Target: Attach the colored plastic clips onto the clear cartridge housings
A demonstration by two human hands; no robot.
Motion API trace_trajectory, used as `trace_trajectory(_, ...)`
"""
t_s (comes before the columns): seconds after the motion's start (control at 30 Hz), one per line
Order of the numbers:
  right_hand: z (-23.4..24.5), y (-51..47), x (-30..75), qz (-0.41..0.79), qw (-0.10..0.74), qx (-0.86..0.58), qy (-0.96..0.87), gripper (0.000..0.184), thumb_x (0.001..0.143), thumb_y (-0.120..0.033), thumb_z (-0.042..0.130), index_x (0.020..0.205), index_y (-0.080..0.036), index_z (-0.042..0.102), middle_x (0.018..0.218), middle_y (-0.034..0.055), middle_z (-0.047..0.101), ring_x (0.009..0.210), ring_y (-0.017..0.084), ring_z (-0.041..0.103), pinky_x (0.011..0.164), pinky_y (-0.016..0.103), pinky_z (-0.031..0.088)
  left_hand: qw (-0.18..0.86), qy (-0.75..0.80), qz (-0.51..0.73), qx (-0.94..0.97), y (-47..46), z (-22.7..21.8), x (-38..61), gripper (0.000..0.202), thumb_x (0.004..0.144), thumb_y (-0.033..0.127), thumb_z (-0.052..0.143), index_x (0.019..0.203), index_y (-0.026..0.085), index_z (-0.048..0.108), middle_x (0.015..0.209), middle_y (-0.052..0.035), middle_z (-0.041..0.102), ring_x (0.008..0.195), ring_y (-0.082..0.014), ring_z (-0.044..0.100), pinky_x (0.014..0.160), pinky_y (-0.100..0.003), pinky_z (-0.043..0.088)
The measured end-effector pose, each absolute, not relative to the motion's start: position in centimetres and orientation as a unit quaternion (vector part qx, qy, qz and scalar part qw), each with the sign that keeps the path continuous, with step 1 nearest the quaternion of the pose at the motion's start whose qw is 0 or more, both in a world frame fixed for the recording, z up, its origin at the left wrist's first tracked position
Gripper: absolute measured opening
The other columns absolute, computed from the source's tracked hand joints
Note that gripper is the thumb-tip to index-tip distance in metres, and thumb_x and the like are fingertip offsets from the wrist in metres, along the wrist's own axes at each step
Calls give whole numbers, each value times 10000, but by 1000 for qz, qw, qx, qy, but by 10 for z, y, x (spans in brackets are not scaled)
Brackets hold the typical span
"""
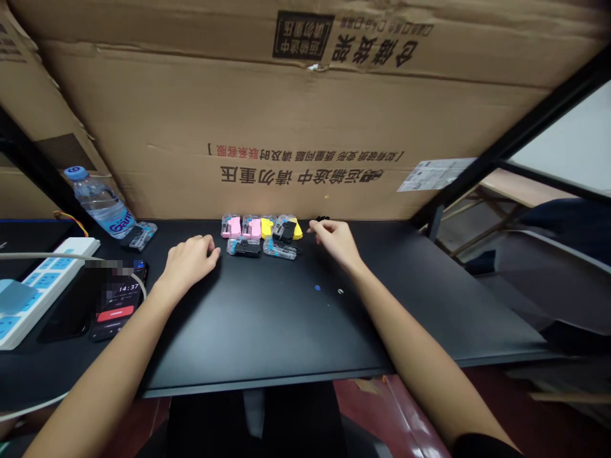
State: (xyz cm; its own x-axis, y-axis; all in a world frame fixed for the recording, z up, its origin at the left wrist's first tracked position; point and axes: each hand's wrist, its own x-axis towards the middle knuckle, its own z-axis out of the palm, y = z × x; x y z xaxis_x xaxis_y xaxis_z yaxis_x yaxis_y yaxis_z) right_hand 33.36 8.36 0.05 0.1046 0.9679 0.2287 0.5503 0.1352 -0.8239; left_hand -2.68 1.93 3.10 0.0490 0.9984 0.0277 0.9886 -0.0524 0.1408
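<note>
A cluster of small clear plastic cartridges lies at the back of the black table (267, 331): two pink ones (242, 227), a yellow one (267, 226), a black-and-yellow one (287, 229), and two clear ones with black parts (244, 247) in front. My left hand (188, 262) rests on the table just left of the cluster, fingers loosely curled, holding nothing. My right hand (334, 242) hovers right of the cluster, fingertips pinched together near a small black piece (323, 219); whether it grips it is unclear.
A large cardboard box (305, 127) stands as a wall behind the table. At the left are a water bottle (98, 202), another clear cartridge (139, 235), a phone with a timer (117, 300) and a white power strip (38, 286). A black frame bar (501, 146) rises at the right.
</note>
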Motion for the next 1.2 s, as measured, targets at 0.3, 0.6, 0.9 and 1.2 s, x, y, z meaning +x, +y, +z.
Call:
trace_trajectory(0.3,-9,105,381,35,431,-632,-643,286,892,-365,597,917,-169,803,868,120,804,754,257,701,783,387,542,202,418,177,868,8,19,-3,242,1057,369,515,920,220,648,774,1,685,688,-160,620,668,-282,406)
trace_trajectory(0.6,-26,105,387,-6,237,-626,-743,460,959,-315,598,1374,-171,733,1453,178,711,1342,379,644,1167,555,492,148,352,200,903,3,12,3,261,1092,344,491,956,234,686,909,-8,699,810,-166,658,737,-292,465)
trace_trajectory(0.9,0,87,366,43,188,-676,-712,194,908,-321,679,1024,-247,816,1107,106,813,996,314,744,816,413,560,125,391,197,890,10,13,-4,291,1096,354,486,951,239,710,926,-7,716,832,-169,681,750,-285,471)
trace_trajectory(1.2,15,76,349,147,441,-592,-659,290,845,-429,768,1044,-227,712,989,100,776,837,249,690,813,401,576,111,422,277,856,10,14,-1,224,1087,339,495,1120,236,691,1011,-32,748,969,-216,698,872,-333,521)
